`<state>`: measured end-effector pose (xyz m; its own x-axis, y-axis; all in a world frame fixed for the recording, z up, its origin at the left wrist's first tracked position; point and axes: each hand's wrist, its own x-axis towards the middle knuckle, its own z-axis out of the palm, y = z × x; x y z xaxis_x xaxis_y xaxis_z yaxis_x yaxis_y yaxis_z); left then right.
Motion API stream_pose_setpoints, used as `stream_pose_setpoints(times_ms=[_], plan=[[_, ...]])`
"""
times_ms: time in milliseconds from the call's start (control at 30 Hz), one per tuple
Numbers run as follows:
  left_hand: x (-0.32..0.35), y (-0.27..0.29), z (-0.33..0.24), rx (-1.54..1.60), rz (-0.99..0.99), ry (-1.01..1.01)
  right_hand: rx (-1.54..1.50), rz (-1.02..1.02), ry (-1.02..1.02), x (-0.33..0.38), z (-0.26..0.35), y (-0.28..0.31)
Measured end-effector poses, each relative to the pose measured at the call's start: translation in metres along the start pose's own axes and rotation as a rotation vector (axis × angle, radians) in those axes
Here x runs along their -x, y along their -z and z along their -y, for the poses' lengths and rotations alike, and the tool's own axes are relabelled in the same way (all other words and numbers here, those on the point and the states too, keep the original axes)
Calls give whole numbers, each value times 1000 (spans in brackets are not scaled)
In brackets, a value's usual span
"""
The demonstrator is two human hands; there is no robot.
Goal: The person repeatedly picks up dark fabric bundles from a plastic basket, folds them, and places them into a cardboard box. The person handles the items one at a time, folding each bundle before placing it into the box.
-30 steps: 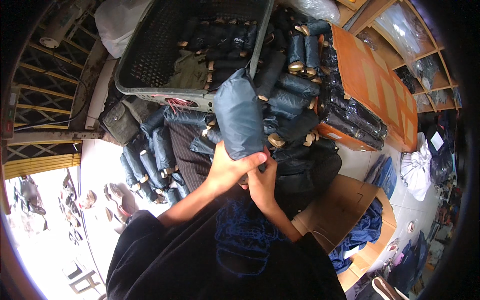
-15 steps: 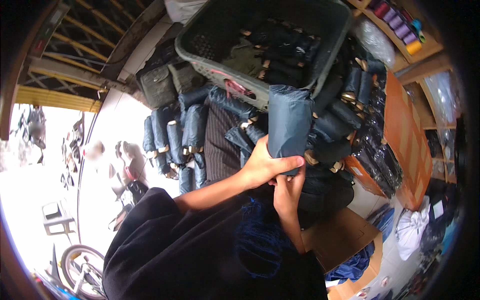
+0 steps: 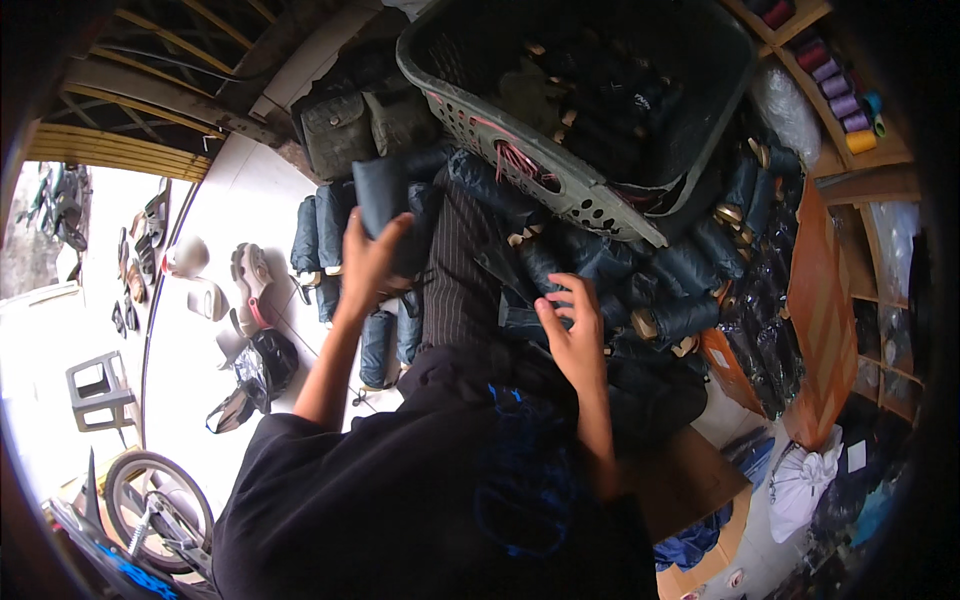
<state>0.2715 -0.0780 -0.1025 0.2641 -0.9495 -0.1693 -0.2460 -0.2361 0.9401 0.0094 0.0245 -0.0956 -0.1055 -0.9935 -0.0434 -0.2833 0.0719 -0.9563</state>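
My left hand (image 3: 368,262) is closed around the lower end of a dark blue-grey cylindrical pouch (image 3: 381,194), held upright above my left leg. Behind and below it stand similar rolled pouches (image 3: 318,235) with tan ends, in a group on the floor. My right hand (image 3: 573,335) is empty, its fingers spread and slightly curled. Near its fingertips lies a flat, dark piece of fabric (image 3: 503,268). More stuffed pouches (image 3: 690,270) are heaped beyond my right hand, up against the basket.
A large grey-green plastic basket (image 3: 600,205) holding dark bundles stands ahead. Orange-brown cardboard (image 3: 815,310) and an open carton (image 3: 690,480) flank my right side. Thread spools (image 3: 838,88) line a shelf at far right. Shoes (image 3: 250,272), a stool (image 3: 100,390) and a bicycle wheel (image 3: 155,510) are left.
My left hand has carried the pouch leftward from in front of me to the group on the left. The right hand has let go of it and opened. The view has shifted slightly.
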Motion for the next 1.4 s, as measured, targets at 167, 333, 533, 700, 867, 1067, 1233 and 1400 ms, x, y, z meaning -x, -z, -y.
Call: stream_pose_setpoints(times_ms=[167, 333, 533, 700, 867, 1067, 1233, 1400], plan=[[-63, 67, 116, -689, -117, -69, 339, 19, -15, -1, -18, -4], [-64, 54, 133, -942, -310, -349, 683, 150, 201, -5, -27, -20], [-11, -35, 30, -573, 359, -817, 394, -3, 154, -11, -28, -6], [-8, -71, 41, -703, 635, -939, 291, -55, 54, -6, -13, 20], [-24, -50, -31, -338, 546, -752, 84, -60, 22, 6, -15, 37], [8, -70, -78, -363, 759, -876, -134, -179, -67, 8, -1, 28], [6, -83, -59, -248, 922, -823, 21, -380, -169, 43, -7, 89], [-16, -80, -97, -100, 476, -840, -145, -736, -148, 84, -32, 139]])
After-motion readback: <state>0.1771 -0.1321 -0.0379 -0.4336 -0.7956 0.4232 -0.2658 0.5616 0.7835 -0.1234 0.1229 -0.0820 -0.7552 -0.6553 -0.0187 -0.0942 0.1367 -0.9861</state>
